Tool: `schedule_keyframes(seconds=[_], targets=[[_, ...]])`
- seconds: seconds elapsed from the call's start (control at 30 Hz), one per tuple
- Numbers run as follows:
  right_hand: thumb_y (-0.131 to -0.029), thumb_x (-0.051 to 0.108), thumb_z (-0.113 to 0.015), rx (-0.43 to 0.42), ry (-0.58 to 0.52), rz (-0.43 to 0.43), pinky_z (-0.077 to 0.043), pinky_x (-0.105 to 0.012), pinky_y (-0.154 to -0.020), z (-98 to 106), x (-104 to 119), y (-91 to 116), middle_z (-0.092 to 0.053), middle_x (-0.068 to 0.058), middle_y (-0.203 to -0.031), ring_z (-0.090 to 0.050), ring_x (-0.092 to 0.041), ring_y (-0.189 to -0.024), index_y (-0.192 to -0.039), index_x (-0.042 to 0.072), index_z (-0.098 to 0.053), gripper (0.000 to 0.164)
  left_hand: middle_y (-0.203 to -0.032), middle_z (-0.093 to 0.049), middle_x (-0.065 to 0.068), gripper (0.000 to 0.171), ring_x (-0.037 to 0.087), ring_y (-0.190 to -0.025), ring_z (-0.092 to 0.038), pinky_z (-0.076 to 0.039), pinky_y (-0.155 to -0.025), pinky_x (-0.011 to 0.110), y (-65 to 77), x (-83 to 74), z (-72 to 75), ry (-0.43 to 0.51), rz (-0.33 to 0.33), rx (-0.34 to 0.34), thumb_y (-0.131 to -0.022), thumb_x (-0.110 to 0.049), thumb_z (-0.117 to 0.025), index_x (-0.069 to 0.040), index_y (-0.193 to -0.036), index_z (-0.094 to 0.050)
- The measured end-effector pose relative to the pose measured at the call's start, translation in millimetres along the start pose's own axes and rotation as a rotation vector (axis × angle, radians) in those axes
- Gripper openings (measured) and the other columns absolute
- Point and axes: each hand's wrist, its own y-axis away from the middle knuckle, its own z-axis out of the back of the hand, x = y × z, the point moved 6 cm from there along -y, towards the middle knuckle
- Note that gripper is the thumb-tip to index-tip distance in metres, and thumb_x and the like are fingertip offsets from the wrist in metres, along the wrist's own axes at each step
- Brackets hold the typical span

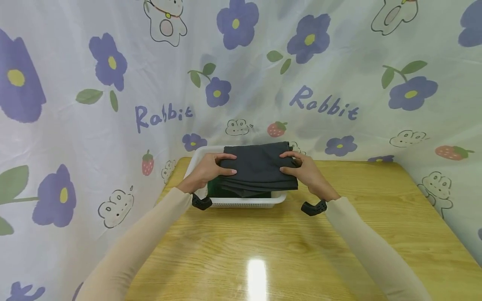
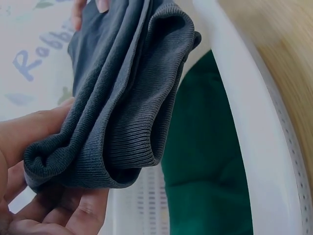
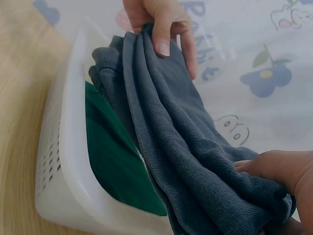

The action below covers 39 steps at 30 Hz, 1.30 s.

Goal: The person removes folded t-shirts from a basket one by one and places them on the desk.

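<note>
Above a white basket (image 1: 244, 202), a dark grey folded cloth (image 1: 260, 163) is stretching between the person's 2 hands. The left hand (image 1: 209, 168) is pinching the cloth's left end between thumb and fingers, and the right hand (image 1: 306, 170) is pinching its right end in the same way. From the right wrist, the thumb is pressing on the cloth's upper side while most of the other fingers are hiding. Several layers are showing along the near edge, and ribbed fabric is curling into loops close to the left hand.

The basket is standing toward the far side of the bench (image 1: 233, 238), left of its middle. Seen from the head, the cloth is covering much of the basket's opening, its right end reaching past the basket's right side; whether it is touching the rim, I cannot tell. Beneath it, a green fabric (image 2: 205, 147) is lying inside the basket. Perforations are running along the basket's walls.

Beige sleeves (image 1: 373, 242) are covering both forearms, and 2 black devices (image 1: 314, 207) are sitting at the wrists. Behind the bench, a white curtain (image 1: 256, 67) is hanging, bearing purple flowers, strawberries, rabbit drawings and the word "Rabbit" in 2 places.
</note>
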Motion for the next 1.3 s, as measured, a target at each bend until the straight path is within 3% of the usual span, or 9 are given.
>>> schedule_keyframes(seconds=[0.27,0.43,0.77,1.13,1.3], targets=[[-0.097,0.020,-0.075,-0.007,0.003,-0.013,-0.046,-0.057,-0.105,23.3,-5.0,13.0,-0.031,-0.014,-0.165,-0.046,-0.039,-0.140,-0.142,0.016,-0.059,0.048,-0.151,-0.052,0.004,0.050,0.027,-0.133,-0.053,-0.045,-0.109,0.049,-10.9,-10.4,-20.7,0.023,-0.008,0.014,-0.087,-0.019,-0.086,-0.024,-0.134,-0.070],[-0.098,0.021,-0.075,-0.022,0.016,-0.020,-0.048,-0.056,-0.103,39.3,-11.7,17.9,-0.034,-0.016,-0.163,-0.052,-0.040,-0.134,-0.143,0.017,-0.058,0.048,-0.152,-0.050,0.001,0.048,0.026,-0.135,-0.051,-0.045,-0.109,0.049,-17.3,-16.9,-35.1,0.021,-0.016,0.029,-0.087,-0.021,-0.086,-0.028,-0.132,-0.071],[-0.098,0.024,-0.075,-0.038,0.015,-0.033,-0.049,-0.055,-0.103,68.5,-20.6,29.6,-0.026,-0.014,-0.166,-0.047,-0.040,-0.138,-0.146,0.015,-0.055,0.053,-0.143,-0.058,0.000,0.048,0.021,-0.124,-0.060,-0.052,-0.100,0.044,-27.3,-33.2,-61.2,0.028,-0.039,0.053,-0.087,-0.020,-0.086,-0.029,-0.132,-0.071],[-0.099,0.025,-0.073,-0.078,0.009,-0.060,-0.043,-0.059,-0.108,98.7,-31.6,43.6,-0.017,-0.013,-0.169,-0.039,-0.042,-0.144,-0.150,0.015,-0.051,0.057,-0.145,-0.056,0.000,0.047,0.018,-0.118,-0.063,-0.056,-0.095,0.039,-43.0,-47.9,-91.6,0.017,-0.069,0.074,-0.088,-0.020,-0.085,-0.029,-0.132,-0.071],[-0.098,0.031,-0.073,-0.098,0.055,-0.054,-0.051,-0.045,-0.099,110.7,-35.4,49.8,-0.017,-0.014,-0.169,-0.044,-0.041,-0.140,-0.149,0.017,-0.051,0.057,-0.146,-0.055,0.002,0.047,0.019,-0.118,-0.064,-0.057,-0.093,0.036,-49.1,-53.5,-105.8,0.034,-0.092,0.089,-0.088,-0.017,-0.084,-0.025,-0.133,-0.071]])
